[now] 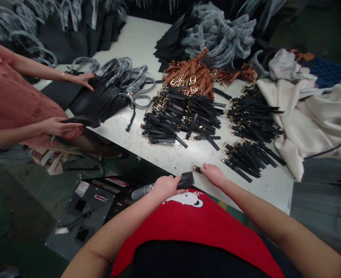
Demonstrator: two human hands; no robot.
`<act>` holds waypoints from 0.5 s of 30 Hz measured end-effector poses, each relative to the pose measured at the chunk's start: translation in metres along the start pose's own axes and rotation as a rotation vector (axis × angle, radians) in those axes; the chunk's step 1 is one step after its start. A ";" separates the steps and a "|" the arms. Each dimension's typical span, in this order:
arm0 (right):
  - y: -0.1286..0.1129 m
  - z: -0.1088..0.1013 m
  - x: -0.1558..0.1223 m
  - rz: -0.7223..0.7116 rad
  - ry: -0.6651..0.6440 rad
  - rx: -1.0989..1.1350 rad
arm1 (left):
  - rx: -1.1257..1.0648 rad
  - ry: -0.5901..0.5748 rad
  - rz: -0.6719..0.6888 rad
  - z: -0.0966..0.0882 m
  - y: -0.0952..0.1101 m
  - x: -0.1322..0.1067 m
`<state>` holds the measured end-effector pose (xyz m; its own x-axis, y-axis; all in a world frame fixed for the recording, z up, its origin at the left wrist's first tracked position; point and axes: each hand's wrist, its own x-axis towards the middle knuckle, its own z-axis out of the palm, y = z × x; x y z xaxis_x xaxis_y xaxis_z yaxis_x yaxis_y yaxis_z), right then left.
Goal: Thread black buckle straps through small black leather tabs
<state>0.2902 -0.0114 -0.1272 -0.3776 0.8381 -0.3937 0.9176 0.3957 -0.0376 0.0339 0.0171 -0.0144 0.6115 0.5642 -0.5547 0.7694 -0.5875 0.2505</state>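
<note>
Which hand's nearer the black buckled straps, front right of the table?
Right. The right hand is just left of the black buckled straps, not touching them. The left hand is farther left, on a black leather piece.

Left forearm (pixel 121 226) and right forearm (pixel 254 208) reaching forward, left hand (pixel 166 187) curled closed, right hand (pixel 213 174) low, fingers (pixel 206 167) angled inward.

table: long white worktop (pixel 141 38) | floor: scuffed green concrete (pixel 22 197) | far corner: blue plastic crate (pixel 329 69) | light: dim
</note>
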 end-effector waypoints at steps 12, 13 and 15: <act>0.004 0.039 -0.006 0.350 0.232 0.398 | 0.072 -0.006 -0.144 -0.024 0.052 0.047; 0.006 0.039 -0.007 0.357 0.246 0.431 | 0.081 -0.005 -0.152 -0.023 0.054 0.050; 0.008 0.040 -0.011 0.348 0.275 0.505 | 0.094 -0.010 -0.166 -0.022 0.056 0.052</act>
<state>0.3064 -0.0322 -0.1599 -0.0055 0.9766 -0.2151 0.9116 -0.0835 -0.4025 0.1130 0.0262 -0.0122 0.4750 0.6523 -0.5907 0.8389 -0.5384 0.0800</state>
